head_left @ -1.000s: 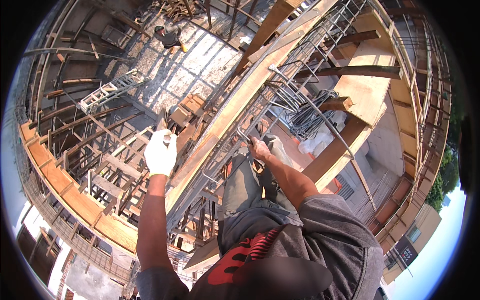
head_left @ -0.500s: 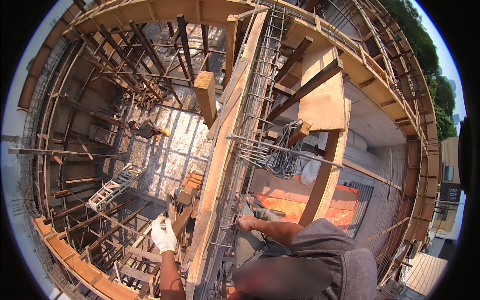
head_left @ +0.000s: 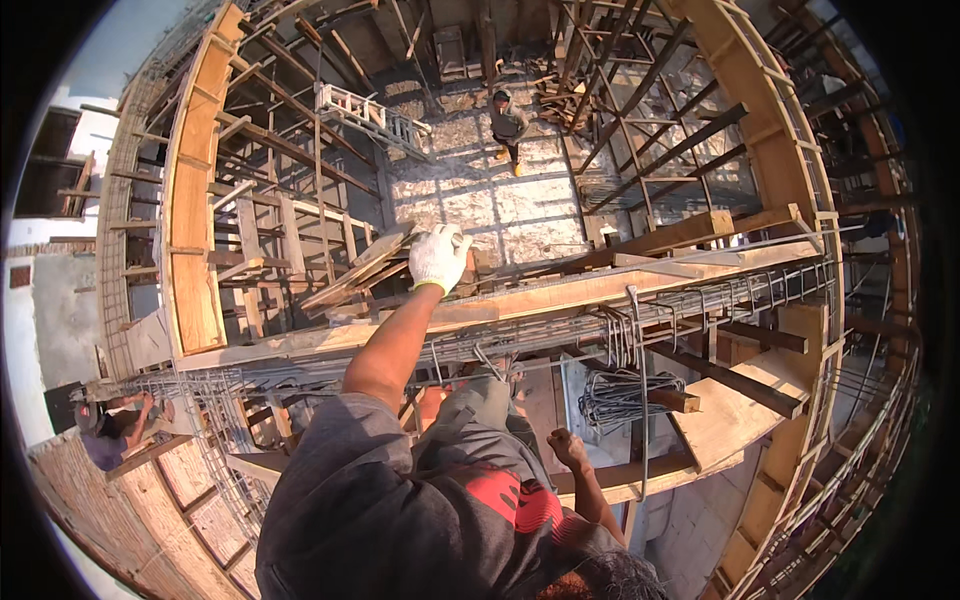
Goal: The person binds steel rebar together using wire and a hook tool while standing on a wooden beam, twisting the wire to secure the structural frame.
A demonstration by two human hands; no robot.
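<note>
My left hand, in a white work glove, is stretched out beyond the timber formwork edge. Its fingers are closed around a small greyish thing, too small to name. My bare right hand is raised near my body, curled closed; whatever it may hold is hidden. Between the hands runs a beam cage of steel reinforcing bars and stirrups along the formwork. A coil of grey wire hangs to the right of my right hand. Below the gloved hand lie loose planks.
Far below, a person stands on the sunlit floor near an aluminium ladder. Another person is at the far left. Timber props rise at the upper right. A plywood sheet lies at right.
My view has turned, so the beam now runs across it. My right hand has come away from the steel bars. My gloved left hand stays closed, now reaching farther out.
</note>
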